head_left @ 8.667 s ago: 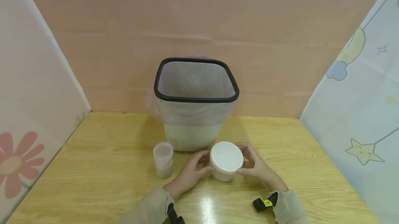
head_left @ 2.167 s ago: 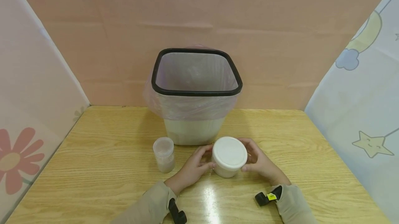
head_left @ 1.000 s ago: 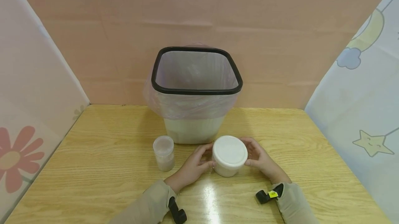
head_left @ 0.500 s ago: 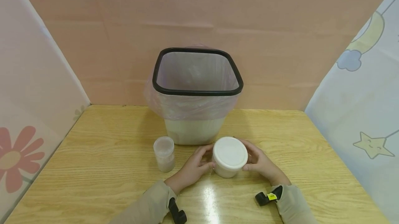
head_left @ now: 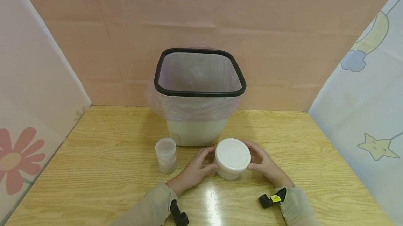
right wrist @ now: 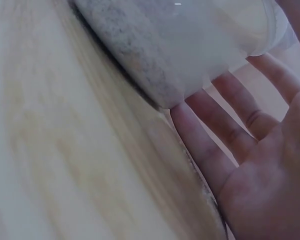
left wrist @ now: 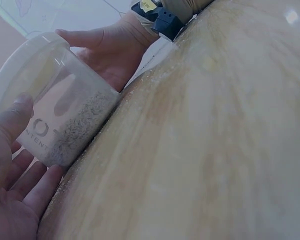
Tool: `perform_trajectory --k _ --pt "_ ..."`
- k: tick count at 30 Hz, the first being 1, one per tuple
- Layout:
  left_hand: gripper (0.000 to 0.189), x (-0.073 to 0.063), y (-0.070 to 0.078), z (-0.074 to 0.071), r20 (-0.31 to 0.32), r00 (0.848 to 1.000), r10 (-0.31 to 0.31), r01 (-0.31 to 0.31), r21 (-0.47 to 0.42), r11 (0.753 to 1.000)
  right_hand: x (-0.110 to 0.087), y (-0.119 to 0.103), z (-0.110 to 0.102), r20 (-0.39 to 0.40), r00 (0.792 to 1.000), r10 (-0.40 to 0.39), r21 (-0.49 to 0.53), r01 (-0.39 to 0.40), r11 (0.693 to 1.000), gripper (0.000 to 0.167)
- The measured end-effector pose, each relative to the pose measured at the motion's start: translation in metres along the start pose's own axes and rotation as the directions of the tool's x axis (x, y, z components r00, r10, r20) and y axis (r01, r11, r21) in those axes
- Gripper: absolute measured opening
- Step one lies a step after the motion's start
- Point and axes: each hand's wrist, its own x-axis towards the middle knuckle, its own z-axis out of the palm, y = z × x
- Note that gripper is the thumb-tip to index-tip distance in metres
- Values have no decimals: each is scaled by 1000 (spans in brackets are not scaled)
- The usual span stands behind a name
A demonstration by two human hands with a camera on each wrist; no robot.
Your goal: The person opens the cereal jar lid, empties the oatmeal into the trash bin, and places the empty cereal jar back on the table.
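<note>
A see-through plastic tub (left wrist: 72,115) with a white lid (head_left: 233,154) stands upright on the table, between both hands. Grey, grainy stuff fills its lower part, and dark lettering shows on its side in the left wrist view. My left hand (head_left: 196,167) cups the tub's left side, thumb in front and fingers low toward the back. From the right, my right hand (head_left: 262,163) holds it with thumb near the lid's edge and fingertips against the wall and base. A smaller clear plastic cup (head_left: 165,156) with pale contents stands left of my left hand.
Behind the tub stands a pale waste bin (head_left: 196,133) with a black rim (head_left: 199,94) and a thin pinkish liner bag (head_left: 195,110) folded over its edge. The wooden table (head_left: 110,142) meets an orange-beige backdrop, with printed sheets at both sides.
The head view has tilted and drawn slightly closer since the oldest frame. My right thumb shifts a little at the tub's side; the tub, left hand and cup keep their places.
</note>
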Motion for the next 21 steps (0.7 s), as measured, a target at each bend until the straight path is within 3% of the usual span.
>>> perform_trajectory --k 12,21 --pt "58 -1 0 0 4 1000 -5 5 -12 1000 1 1 -1 34 999 -13 21 12 1000 78" --pt "58 -1 1 1 6 1000 -12 12 -22 1000 3 -1 1 31 999 6 -28 -5 1000 90"
